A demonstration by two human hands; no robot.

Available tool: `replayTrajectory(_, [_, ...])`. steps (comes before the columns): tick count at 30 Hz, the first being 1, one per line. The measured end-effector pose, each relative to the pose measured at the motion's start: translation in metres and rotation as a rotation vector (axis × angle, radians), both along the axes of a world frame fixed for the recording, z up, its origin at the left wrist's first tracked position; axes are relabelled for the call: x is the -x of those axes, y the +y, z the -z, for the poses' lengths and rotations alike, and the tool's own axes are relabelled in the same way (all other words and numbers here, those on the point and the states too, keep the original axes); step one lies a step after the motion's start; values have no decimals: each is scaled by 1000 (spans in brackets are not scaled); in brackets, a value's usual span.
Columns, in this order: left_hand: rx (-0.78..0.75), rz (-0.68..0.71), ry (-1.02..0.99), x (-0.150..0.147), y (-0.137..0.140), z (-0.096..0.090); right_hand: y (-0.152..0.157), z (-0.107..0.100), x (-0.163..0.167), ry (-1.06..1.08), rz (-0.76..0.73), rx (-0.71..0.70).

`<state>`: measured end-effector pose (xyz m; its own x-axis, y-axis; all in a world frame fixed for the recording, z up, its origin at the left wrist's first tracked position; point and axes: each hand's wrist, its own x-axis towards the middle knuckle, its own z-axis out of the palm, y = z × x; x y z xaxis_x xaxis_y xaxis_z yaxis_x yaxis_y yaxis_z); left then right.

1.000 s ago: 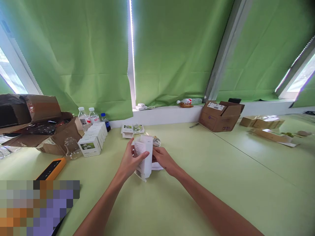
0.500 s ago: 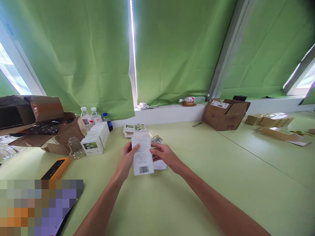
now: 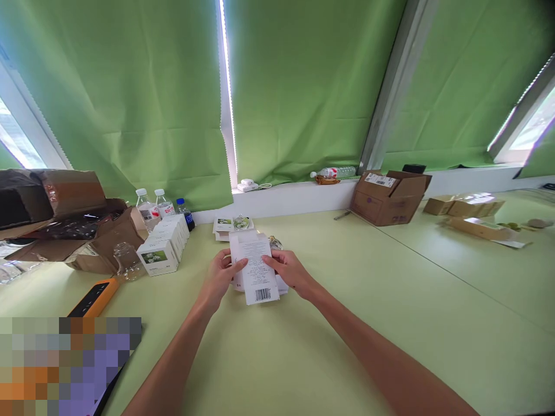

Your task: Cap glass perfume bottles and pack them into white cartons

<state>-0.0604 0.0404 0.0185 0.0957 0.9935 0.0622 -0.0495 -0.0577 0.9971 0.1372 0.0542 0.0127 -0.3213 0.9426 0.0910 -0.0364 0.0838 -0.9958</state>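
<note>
A white printed paper carton [image 3: 259, 266] with a barcode near its lower edge is held up in front of me, above the table. My left hand [image 3: 219, 276] grips its left side, thumb on the printed face. On the right side my right hand [image 3: 291, 271] pinches the edge, its thumb also on the front. The carton looks partly flattened, with a second white panel showing behind the printed one. Behind it, a shiny item with gold-coloured parts [image 3: 274, 242] is mostly hidden. Further back are an open white box [image 3: 222, 227] and a clear wrapped item [image 3: 241, 222].
To the left stand a row of white boxes [image 3: 158, 258], a clear plastic jar [image 3: 128, 261], bottles [image 3: 185, 215], an open cardboard box [image 3: 104, 242] and an orange power strip [image 3: 93, 297]. Another cardboard box [image 3: 385, 199] and tan cartons [image 3: 466, 205] are at the right.
The printed panel has shifted right relative to the white panel behind it, which now shows at its left. My right thumb has moved onto the front face.
</note>
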Motion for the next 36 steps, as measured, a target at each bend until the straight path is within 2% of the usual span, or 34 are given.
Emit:
replayTrajectory(5, [-37, 196, -29, -11, -9, -3, 7, 3, -7, 12, 111, 5])
replayTrajectory(7, [-52, 231, -36, -15, -11, -3, 8, 2, -9, 13, 134, 11])
replayTrajectory(15, [-157, 49, 88, -14, -9, 1, 5, -2, -8, 18, 23, 57])
replayTrajectory(22, [-228, 50, 173, -13, -8, 2, 4, -1, -8, -25, 39, 61])
replayTrajectory(28, [-311, 72, 161, -16, -8, 2, 5, 1, -8, -17, -14, 77])
replayTrajectory(36, [-326, -78, 221, -14, -8, 2, 3, -3, -9, -35, -48, 82])
